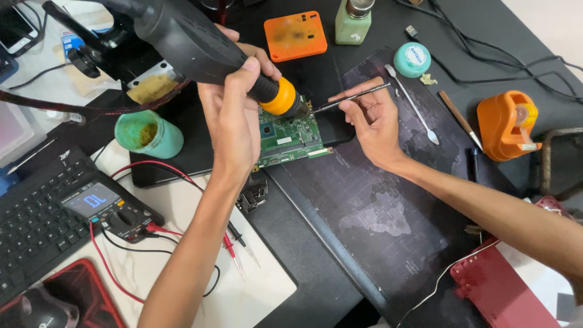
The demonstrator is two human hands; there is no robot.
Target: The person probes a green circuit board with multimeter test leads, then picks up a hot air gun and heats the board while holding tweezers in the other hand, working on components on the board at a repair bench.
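A multimeter (103, 206) lay at the far left. The left hand (234, 115) gripped a hot-air gun (200, 45) — its nozzle over the green circuit board (290, 136). The right hand (373, 124) pinched tweezers (352, 97) — tip at the board's top edge.

We are seeing a matt black plastic hot-air handle (188, 42) with glossy orange collar, shiny metal tweezers (352, 97), glossy green circuit board (288, 136), matt dark desk mat (376, 206).

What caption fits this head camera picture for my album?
Left hand aims a hot-air tool at a green circuit board while the right hand holds tweezers to it.
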